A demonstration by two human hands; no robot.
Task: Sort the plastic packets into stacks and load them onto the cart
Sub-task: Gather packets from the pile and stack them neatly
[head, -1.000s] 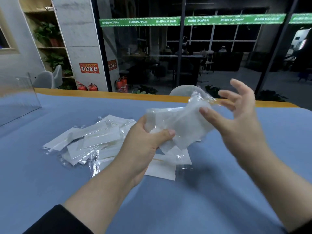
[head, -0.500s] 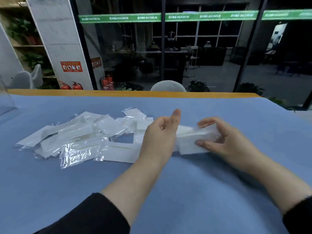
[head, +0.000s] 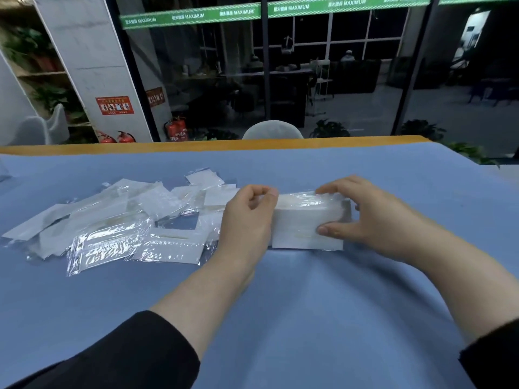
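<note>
I'm squaring one stack (head: 309, 220) on the table (head: 280, 318) — left hand (head: 247, 220) curling at its end, right hand (head: 373, 217) pinching it | loose packets (head: 112, 223) lying unsorted left — cart not showing, I'm judging loading not begun

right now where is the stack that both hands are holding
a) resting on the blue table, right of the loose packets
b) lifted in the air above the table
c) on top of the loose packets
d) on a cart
a: the stack sits on the blue table between the left hand and right hand, with the loose packets spread to its left.
</note>
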